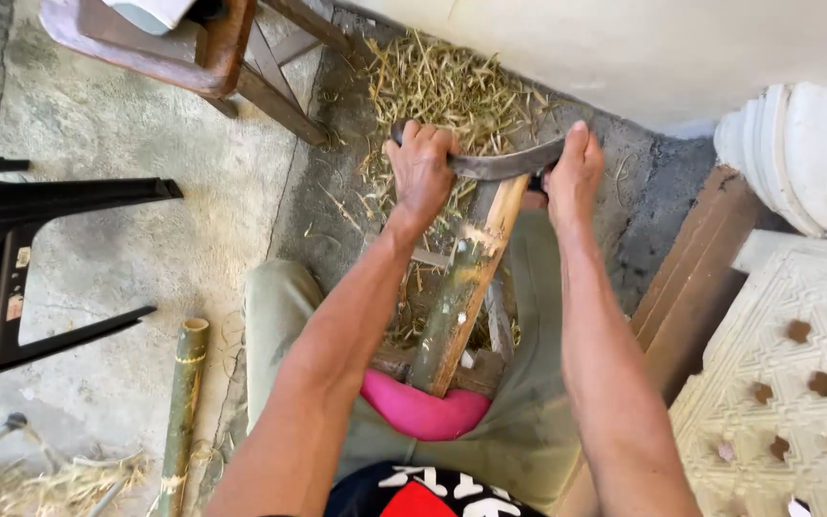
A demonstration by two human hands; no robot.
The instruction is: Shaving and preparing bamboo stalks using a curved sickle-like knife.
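Left hand (421,172) and right hand (574,174) each closed around an end of a curved blade (504,165), apparently resting across the split bamboo piece (461,287) propped between the knees over shavings (442,86).

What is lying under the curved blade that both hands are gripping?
Under the curved blade sits the top end of a split bamboo piece, its pale shaved face showing. Beyond it lies a pile of shavings. The left hand and right hand cover both blade ends.
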